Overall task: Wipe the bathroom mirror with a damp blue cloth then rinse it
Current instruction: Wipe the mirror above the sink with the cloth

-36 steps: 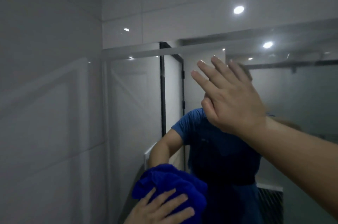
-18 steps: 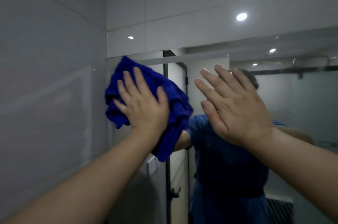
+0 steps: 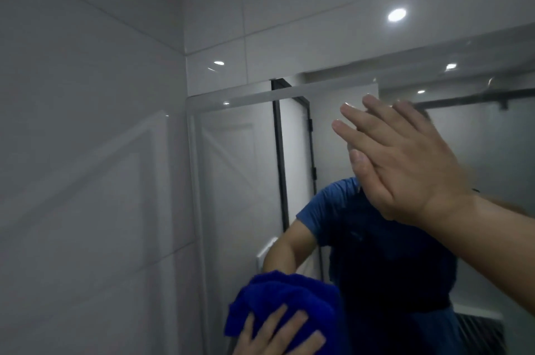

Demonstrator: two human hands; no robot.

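left hand (image 3: 278,334) presses blue cloth (image 3: 285,295) — on mirror (image 3: 240,180).

Glossy pale tiled walls (image 3: 86,151) meet at a corner; round light glare (image 3: 396,15) high right

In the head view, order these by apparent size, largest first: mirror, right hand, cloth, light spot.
1. mirror
2. right hand
3. cloth, partly hidden under the left hand, so its full size is unsure
4. light spot
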